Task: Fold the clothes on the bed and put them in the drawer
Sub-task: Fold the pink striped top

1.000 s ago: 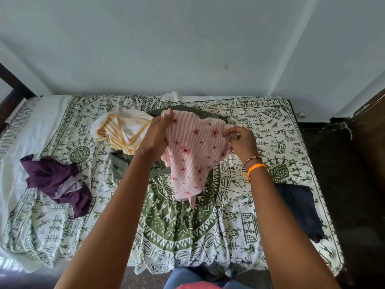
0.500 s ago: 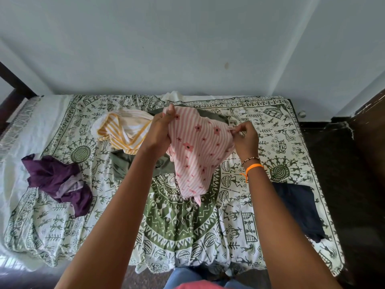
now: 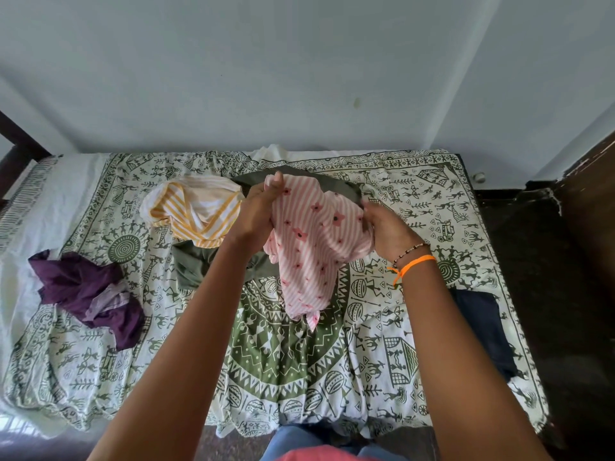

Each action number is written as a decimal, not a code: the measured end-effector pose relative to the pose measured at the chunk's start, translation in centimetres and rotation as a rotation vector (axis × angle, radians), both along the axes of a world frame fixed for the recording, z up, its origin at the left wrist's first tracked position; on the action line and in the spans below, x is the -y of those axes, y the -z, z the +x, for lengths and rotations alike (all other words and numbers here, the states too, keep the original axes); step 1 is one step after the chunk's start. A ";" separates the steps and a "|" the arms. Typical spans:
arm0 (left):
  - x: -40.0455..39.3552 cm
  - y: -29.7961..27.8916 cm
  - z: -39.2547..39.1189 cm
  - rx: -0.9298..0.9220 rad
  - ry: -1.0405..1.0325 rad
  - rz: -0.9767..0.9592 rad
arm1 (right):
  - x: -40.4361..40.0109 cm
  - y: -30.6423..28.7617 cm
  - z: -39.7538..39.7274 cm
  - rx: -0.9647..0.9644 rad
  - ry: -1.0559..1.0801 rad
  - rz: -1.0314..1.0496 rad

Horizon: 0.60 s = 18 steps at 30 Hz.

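Both hands up over the middle of the bed, holding one garment between them: pink-and-white striped cloth top with red flower print (image 3: 312, 241). Left hand (image 3: 258, 211) grips its upper left edge, fingers curled round bunched fabric, thumb tip poking up at the top. Right hand (image 3: 387, 227) grips the right edge, fingers wrapped into the cloth. Garment hangs crumpled, lower tip dangling above the bed's green-and-white figure-printed cotton bedsheet (image 3: 382, 344); can't tell if the tip touches it.

Behind the hands on the sheet: yellow-and-white striped garment (image 3: 196, 207), loosely heaped, lying partly on an olive-green garment (image 3: 196, 267) that spreads out beneath it and behind the pink top. Crumpled purple garment (image 3: 86, 291) well apart at the left side of the bed. Dark navy garment (image 3: 482, 331) lies flat near the right edge. Orange band and bead bracelet (image 3: 412, 259) on the right wrist.
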State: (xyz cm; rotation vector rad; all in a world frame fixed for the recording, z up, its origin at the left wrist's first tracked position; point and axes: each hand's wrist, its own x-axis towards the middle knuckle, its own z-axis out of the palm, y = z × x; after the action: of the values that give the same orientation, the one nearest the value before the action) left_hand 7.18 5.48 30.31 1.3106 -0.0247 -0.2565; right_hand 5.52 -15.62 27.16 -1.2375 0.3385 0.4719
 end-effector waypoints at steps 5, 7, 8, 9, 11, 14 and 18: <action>-0.5 0.5 0.3 0.002 0.019 0.055 | 0.1 -0.9 0.3 -0.159 -0.021 0.067; -1.2 0.9 0.4 -0.009 -0.022 0.126 | 0.9 -1.7 0.6 -0.121 0.006 0.141; -1.5 1.2 0.5 -0.018 -0.050 0.179 | 1.3 -2.2 0.8 -0.098 -0.005 0.123; -1.6 1.5 0.5 -0.025 -0.080 0.219 | 1.5 -2.8 1.1 -0.065 -0.025 0.077; -1.5 1.8 0.7 -0.029 -0.125 0.253 | 1.7 -3.9 1.5 0.030 -0.047 -0.046; -0.9 1.6 1.0 -0.019 -0.110 0.194 | 1.7 -5.1 2.0 0.201 -0.038 -0.255; -0.7 1.1 1.3 0.053 -0.056 0.182 | 2.4 -5.6 2.6 0.257 0.026 -0.287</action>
State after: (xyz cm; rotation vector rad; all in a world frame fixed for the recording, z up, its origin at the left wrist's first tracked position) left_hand 8.52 6.17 29.16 1.4966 -0.0094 -0.1792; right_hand 8.07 -18.06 32.79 -1.5525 0.2064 0.2420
